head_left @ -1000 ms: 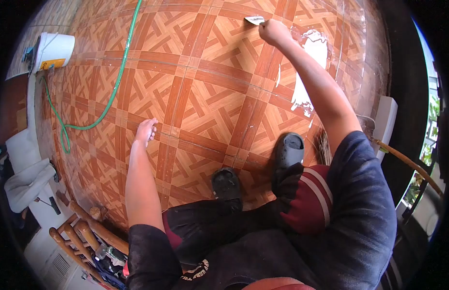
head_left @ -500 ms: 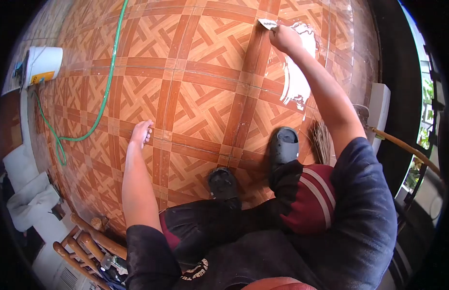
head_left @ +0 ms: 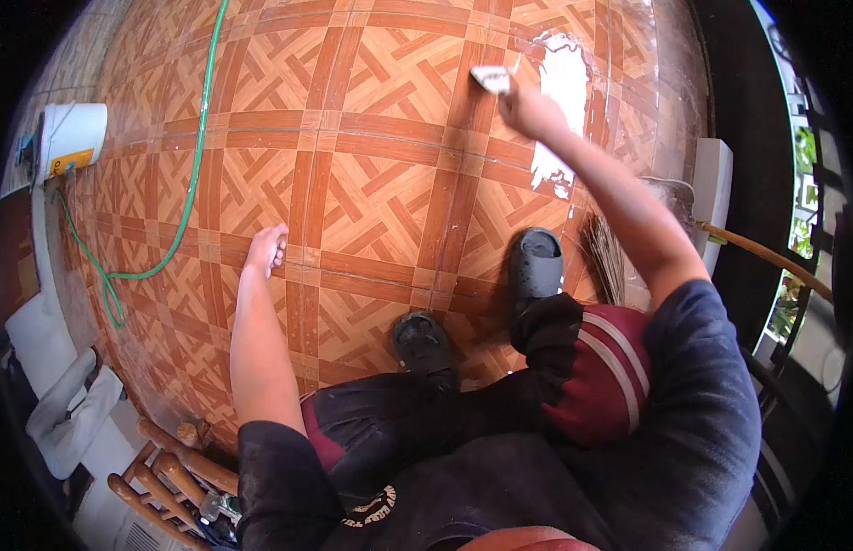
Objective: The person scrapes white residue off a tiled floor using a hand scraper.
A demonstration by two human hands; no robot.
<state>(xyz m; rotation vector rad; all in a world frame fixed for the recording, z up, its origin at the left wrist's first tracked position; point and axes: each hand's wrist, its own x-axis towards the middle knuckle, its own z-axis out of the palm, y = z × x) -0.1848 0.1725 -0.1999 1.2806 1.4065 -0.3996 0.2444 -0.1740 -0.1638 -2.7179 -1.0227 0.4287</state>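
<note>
My right hand [head_left: 529, 112] is stretched forward over the patterned floor tiles [head_left: 371, 184] and grips a flat scraper [head_left: 491, 79], whose blade rests on the floor at the left edge of a white wet patch [head_left: 562, 101]. My left hand [head_left: 265, 246] is planted flat on the tiles at the left, fingers spread, holding nothing. I am crouched, with my two dark slip-on shoes [head_left: 535, 266] on the floor below the patch.
A green hose [head_left: 189, 184] snakes down the left side toward a white bucket [head_left: 70, 136]. A straw broom [head_left: 610, 257] with a wooden handle lies at the right by a white step. Wooden chair legs [head_left: 174, 468] stand at lower left.
My right hand has drawn the scraper back toward me and slightly left along the white patch. The view has tilted a little; my left hand stays planted.
</note>
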